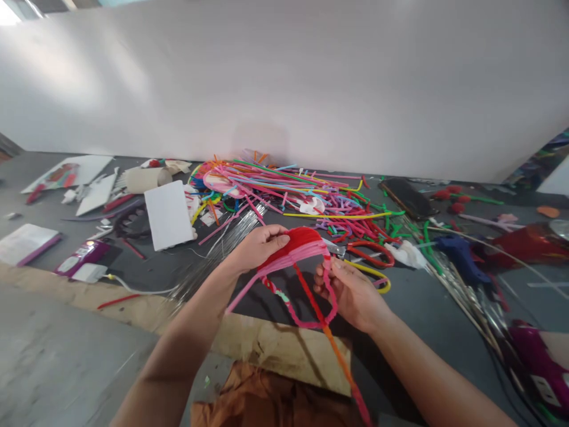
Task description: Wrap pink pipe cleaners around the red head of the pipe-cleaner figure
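A curved band of red and pink pipe cleaners (297,248) hangs above the table's near side. My left hand (265,244) is closed on its left end, with the thumb on top. At the right end, my right hand (349,287) pinches the pink twisted pipe cleaner (306,324) that loops below the band. The tips of those right fingers are partly hidden behind the loop. A red-to-orange twisted strand (331,338) runs from under the band down toward my lap. One loose pink end (240,296) sticks out below my left wrist.
A heap of coloured pipe cleaners (284,184) lies behind my hands. Red-handled scissors (373,254), a phone (408,197) and a blue glue gun (462,258) are to the right. On the left are a white card (169,214) and a purple box (84,256). A white board (284,83) stands behind.
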{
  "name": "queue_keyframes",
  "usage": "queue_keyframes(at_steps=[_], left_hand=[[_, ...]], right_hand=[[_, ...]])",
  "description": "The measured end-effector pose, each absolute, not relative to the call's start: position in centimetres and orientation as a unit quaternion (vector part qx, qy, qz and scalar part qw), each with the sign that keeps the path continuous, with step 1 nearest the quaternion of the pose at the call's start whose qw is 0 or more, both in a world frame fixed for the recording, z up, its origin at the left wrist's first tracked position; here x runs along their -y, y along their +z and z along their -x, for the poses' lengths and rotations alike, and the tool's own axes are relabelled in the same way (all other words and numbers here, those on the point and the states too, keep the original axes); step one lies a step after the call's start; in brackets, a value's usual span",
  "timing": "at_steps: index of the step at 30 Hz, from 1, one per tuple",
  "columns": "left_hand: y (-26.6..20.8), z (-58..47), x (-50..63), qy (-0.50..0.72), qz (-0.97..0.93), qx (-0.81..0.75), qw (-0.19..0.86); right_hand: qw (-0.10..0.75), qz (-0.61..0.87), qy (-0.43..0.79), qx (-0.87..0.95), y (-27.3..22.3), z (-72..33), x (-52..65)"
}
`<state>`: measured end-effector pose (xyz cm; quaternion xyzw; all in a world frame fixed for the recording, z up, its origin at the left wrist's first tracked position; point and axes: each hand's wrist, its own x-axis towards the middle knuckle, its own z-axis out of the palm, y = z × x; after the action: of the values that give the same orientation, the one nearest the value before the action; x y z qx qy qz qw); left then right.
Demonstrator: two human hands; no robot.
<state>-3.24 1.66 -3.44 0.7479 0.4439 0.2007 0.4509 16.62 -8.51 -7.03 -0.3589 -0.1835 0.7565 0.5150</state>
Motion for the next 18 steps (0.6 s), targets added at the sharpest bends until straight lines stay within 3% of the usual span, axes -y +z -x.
queue_keyframes(at_steps=[11,18], left_hand=[[-3.7,3.4,-1.4,0.201,-0.760,-0.434,0.440],[-3.8,3.3,-1.3,0.196,-0.747,-0.439,0.459]], right_hand=[[0.461,0.380,0.765,0.243,-8.3,-16.6,8.5],[0.494,0.354,0.739,0.291,-8.9,-16.0,8.7]])
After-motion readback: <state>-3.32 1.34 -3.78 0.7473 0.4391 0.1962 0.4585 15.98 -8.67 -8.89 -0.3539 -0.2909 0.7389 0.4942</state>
